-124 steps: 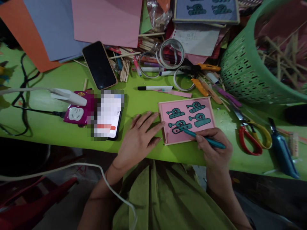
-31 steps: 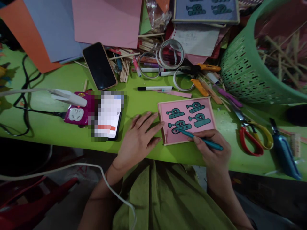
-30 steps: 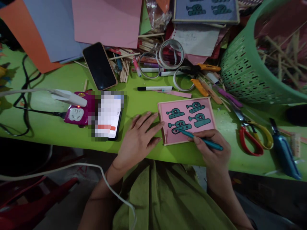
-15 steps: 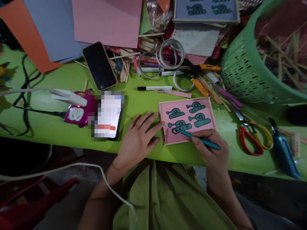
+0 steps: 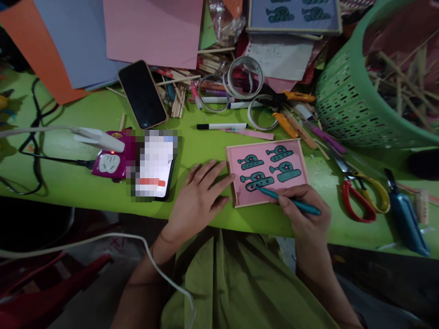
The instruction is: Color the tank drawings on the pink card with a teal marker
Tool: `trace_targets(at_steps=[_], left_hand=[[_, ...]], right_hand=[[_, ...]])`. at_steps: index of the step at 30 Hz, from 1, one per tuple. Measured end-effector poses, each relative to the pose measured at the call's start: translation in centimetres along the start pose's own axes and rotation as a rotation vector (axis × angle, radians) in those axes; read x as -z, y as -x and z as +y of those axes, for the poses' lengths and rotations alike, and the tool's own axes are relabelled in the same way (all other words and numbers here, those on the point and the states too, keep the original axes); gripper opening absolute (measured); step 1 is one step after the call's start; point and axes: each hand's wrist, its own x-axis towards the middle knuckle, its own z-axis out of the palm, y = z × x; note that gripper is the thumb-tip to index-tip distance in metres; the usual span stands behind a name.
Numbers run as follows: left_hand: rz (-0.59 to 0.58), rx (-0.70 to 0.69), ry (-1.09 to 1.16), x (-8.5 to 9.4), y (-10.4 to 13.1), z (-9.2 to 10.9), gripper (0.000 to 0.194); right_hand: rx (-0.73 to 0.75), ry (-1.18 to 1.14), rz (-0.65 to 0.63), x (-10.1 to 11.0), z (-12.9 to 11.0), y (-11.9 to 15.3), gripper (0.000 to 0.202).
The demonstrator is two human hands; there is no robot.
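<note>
A pink card (image 5: 245,198) framed with thin wooden strips lies on the green table, with several teal tank drawings on it. My right hand (image 5: 307,217) grips a teal pen (image 5: 297,204), its tip at the lower-left tank drawing (image 5: 258,181). My left hand (image 5: 200,198) lies flat, fingers spread, with its fingertips at the card's left edge. Beyond the card, a black-capped white marker (image 5: 222,126) rests beside a pink paper strip (image 5: 257,134).
Scissors (image 5: 360,192) and a blue tube-like object (image 5: 406,219) lie at right, below a green basket (image 5: 336,100) of wooden sticks. Tape rolls (image 5: 245,77) sit behind the card. Left are a dark phone (image 5: 143,95), a lit phone (image 5: 154,169) and a magenta power socket (image 5: 109,162).
My right hand has shifted slightly right and down with the teal pen, whose tip has moved slightly. My left hand and the card stay put.
</note>
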Motion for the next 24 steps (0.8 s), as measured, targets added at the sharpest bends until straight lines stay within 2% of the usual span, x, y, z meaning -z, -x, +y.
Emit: trace_targets(at_steps=[10,24], left_hand=[[0.005,-0.001,0.003,-0.09,-0.02,-0.1,0.044],[-0.004,0.008,0.012,0.06,-0.05,0.01,0.042]], right_hand=[[-0.003,0.07,0.03,-0.02,-0.19,-0.16,0.007],[-0.036,0.002,0.045,-0.06,-0.25,-0.06,0.009]])
